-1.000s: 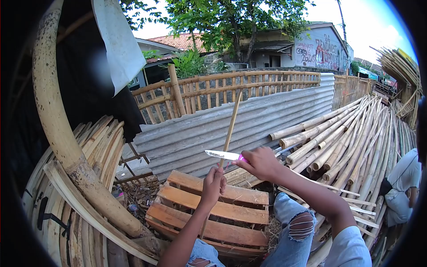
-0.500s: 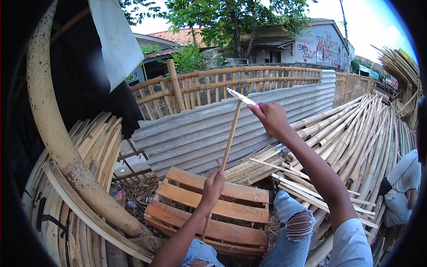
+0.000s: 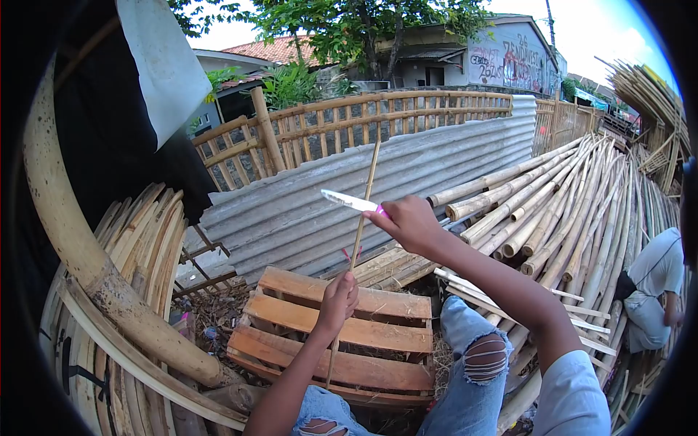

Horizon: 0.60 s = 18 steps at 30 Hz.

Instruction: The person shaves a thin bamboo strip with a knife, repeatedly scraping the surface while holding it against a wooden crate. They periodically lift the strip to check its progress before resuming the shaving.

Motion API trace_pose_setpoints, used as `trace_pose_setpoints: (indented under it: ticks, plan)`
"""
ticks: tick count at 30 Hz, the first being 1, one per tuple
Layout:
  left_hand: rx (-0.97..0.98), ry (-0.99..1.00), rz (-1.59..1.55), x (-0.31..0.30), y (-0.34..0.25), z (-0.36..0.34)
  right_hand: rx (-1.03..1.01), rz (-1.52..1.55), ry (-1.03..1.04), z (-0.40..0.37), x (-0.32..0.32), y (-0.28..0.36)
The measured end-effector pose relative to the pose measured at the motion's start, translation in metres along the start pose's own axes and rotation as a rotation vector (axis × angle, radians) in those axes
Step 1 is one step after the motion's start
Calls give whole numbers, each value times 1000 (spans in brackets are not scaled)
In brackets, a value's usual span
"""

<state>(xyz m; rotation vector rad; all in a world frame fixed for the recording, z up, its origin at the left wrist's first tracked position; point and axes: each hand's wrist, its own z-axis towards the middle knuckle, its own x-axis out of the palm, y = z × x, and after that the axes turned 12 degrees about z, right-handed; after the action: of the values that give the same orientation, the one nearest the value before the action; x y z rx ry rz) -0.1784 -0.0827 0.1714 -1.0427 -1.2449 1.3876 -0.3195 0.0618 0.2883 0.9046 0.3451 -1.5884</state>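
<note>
Lowered since half a second ago, from the top end of the bamboo strip (image 3: 371, 174) to about its middle: right hand (image 3: 411, 224), fingers closed round the pink handle of the knife (image 3: 349, 201). Head view: blade pointing left, crossing the strip at nearly a right angle, touching it or just in front, cannot tell which. Strip upright, top leaning slightly right, long axis running from the lap up past the corrugated sheet (image 3: 436, 167). Left hand (image 3: 338, 301) lower down, fingers wrapped tight round the strip over the wooden pallet (image 3: 291, 309), well below the blade and nearer the body. Right hand just to the right of the strip, arm reaching in from the right. Beyond, stacked bamboo poles (image 3: 567, 211) on the right, and another person (image 3: 654, 283) crouched at the far right edge, well apart from both hands.
</note>
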Motion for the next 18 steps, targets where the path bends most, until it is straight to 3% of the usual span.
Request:
trace_pose_setpoints:
  ticks: [5,11,18]
  plan:
    - [-7,10,-19,3,-5,0,-285,-168,216,-21,18,8]
    - [-12,-42,-30,-7,-6,17,-343,-179,74,1,31,-4]
    - [-25,-14,-72,-17,-2,21,-419,-211,95,18,41,-14]
